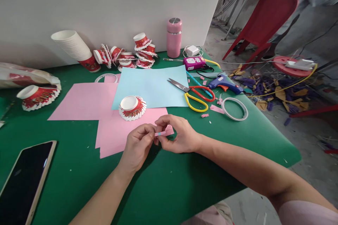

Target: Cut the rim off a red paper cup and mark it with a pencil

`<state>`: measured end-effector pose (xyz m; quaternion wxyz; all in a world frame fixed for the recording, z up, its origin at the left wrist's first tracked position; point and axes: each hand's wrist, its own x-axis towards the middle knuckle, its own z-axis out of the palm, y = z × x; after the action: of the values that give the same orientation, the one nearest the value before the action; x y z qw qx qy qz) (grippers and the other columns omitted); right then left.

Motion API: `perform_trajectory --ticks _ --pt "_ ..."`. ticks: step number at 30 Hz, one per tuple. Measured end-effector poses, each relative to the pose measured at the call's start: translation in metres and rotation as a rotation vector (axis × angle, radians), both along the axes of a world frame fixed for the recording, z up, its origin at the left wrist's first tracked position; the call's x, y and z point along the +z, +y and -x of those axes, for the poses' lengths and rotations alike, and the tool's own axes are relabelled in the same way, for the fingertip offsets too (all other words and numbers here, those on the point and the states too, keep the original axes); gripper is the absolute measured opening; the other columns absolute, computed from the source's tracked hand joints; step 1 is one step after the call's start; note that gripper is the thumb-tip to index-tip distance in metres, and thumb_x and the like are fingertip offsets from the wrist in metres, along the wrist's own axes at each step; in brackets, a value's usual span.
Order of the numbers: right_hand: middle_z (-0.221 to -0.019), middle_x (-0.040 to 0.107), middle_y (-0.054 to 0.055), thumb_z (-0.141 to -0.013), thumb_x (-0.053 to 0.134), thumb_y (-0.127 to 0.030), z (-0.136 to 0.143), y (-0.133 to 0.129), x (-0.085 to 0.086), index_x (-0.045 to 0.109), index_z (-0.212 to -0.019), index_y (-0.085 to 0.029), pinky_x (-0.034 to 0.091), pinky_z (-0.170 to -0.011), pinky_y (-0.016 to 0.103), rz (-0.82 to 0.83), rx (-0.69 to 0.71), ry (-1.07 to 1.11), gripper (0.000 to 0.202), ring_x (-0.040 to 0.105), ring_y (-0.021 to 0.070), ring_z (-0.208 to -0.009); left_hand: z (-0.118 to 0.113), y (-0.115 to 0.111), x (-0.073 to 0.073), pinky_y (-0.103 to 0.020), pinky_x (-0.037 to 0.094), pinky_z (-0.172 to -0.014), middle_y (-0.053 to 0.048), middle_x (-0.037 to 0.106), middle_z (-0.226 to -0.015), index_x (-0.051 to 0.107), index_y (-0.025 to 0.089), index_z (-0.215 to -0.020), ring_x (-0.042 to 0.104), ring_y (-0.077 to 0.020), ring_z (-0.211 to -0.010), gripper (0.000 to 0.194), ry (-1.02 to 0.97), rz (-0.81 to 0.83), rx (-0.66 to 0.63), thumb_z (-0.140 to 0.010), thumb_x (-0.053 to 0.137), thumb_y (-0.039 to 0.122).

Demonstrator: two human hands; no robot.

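Note:
Between both hands is a small pink paper strip (167,132) with a light-blue band, above the near edge of the pink sheets (113,140). My left hand (139,145) pinches its left end. My right hand (179,134) has thumb and fingers closed on it from the right. Just beyond my left hand, a small red-and-white cup piece (129,103) with a pleated rim sits on the paper. A light-blue sheet (153,84) lies behind, with open scissors (182,87) with red and yellow handles across its right edge.
Stacked paper cups (76,47), more pleated cup pieces (144,51) and a pink bottle (174,38) stand along the wall. A glue gun (225,83), tape roll (245,112) and purple power block (194,63) are at right. A phone (23,179) lies at left.

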<state>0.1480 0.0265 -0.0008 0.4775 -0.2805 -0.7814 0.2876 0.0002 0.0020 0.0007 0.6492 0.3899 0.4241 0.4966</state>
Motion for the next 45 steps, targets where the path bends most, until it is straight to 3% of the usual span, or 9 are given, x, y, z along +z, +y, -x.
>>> perform_trajectory --ticks 9,15,17,20,23,30,36,41,45 --pt "-0.077 0.061 0.001 -0.066 0.050 -0.013 0.000 0.000 -0.003 0.046 -0.099 -0.019 0.049 -0.063 0.023 0.011 0.009 -0.017 0.034 0.059 0.0118 -0.067 0.001 0.001 -0.002 -0.024 0.041 -0.053 0.001 0.052 -0.061 0.054 0.017 -0.055 0.047 -0.0103 -0.056 0.018 0.022 -0.015 0.009 -0.069 0.064 0.024" --pt "-0.105 0.059 0.011 -0.070 0.051 -0.014 -0.006 0.004 -0.002 0.041 -0.121 -0.016 0.049 -0.073 0.030 0.037 0.029 0.007 0.052 0.058 0.0168 -0.087 0.006 0.003 -0.005 -0.027 0.044 -0.059 -0.001 0.055 -0.068 0.059 0.017 -0.066 0.051 -0.0132 -0.063 0.015 0.122 -0.081 0.052 -0.074 0.062 0.029" --pt "-0.095 0.061 0.008 -0.075 0.049 -0.016 -0.007 0.005 0.000 0.045 -0.116 -0.015 0.049 -0.070 0.029 0.132 0.008 0.013 0.042 0.057 0.0153 -0.082 0.007 0.003 -0.007 -0.027 0.044 -0.060 -0.002 0.055 -0.069 0.060 0.017 -0.068 0.052 -0.0139 -0.065 0.015 0.153 -0.111 0.020 -0.075 0.061 0.029" --pt "-0.072 0.059 0.002 -0.081 0.045 -0.020 -0.008 0.006 0.003 0.056 -0.093 -0.014 0.044 -0.057 0.023 0.297 -0.051 -0.006 0.017 0.052 0.0107 -0.063 0.007 0.003 -0.008 -0.026 0.043 -0.060 -0.002 0.055 -0.070 0.061 0.017 -0.067 0.051 -0.0134 -0.066 0.015 0.175 -0.146 0.007 -0.076 0.061 0.028" --pt "-0.063 0.054 -0.001 -0.079 0.046 -0.020 -0.006 0.006 0.004 0.057 -0.076 -0.014 0.038 -0.049 0.020 0.435 -0.042 -0.010 0.013 0.046 0.0079 -0.053 0.007 0.003 -0.007 -0.025 0.043 -0.060 -0.001 0.056 -0.070 0.061 0.017 -0.066 0.051 -0.0128 -0.065 0.014 0.177 -0.149 0.026 -0.075 0.062 0.028" --pt "-0.061 0.051 -0.005 -0.073 0.053 -0.020 -0.001 0.007 -0.003 0.054 -0.084 -0.015 0.037 -0.047 0.018 0.699 0.016 0.247 0.012 0.047 0.0065 -0.051 0.004 0.005 0.000 -0.026 0.045 -0.059 -0.002 0.058 -0.066 0.061 0.016 -0.068 0.054 -0.0137 -0.063 0.020 0.140 -0.041 0.131 -0.073 0.062 0.036" --pt "-0.061 0.051 -0.005 -0.070 0.056 -0.023 0.000 0.007 0.000 0.053 -0.085 -0.015 0.037 -0.046 0.018 0.792 0.025 0.323 0.017 0.046 0.0062 -0.051 0.002 0.002 0.000 -0.025 0.049 -0.062 -0.002 0.062 -0.078 0.064 0.018 -0.088 0.059 -0.0144 -0.071 0.025 0.248 -0.112 0.168 -0.066 0.069 0.028" --pt "-0.063 0.052 -0.005 -0.069 0.057 -0.024 0.000 0.005 0.003 0.052 -0.084 -0.015 0.039 -0.050 0.019 0.836 0.044 0.328 0.018 0.048 0.0068 -0.053 0.000 0.001 0.001 -0.025 0.049 -0.064 -0.001 0.064 -0.073 0.067 0.018 -0.079 0.059 -0.0137 -0.068 0.015 0.284 -0.116 0.144 -0.069 0.068 0.029" --pt "-0.063 0.053 -0.004 -0.073 0.056 -0.029 -0.001 0.004 0.004 0.052 -0.084 -0.016 0.041 -0.054 0.020 0.882 0.068 0.310 0.018 0.050 0.0070 -0.054 0.000 0.003 0.002 -0.021 0.047 -0.060 0.001 0.063 -0.065 0.067 0.018 -0.072 0.056 -0.0097 -0.062 0.011 0.126 -0.023 0.147 -0.068 0.070 0.028"
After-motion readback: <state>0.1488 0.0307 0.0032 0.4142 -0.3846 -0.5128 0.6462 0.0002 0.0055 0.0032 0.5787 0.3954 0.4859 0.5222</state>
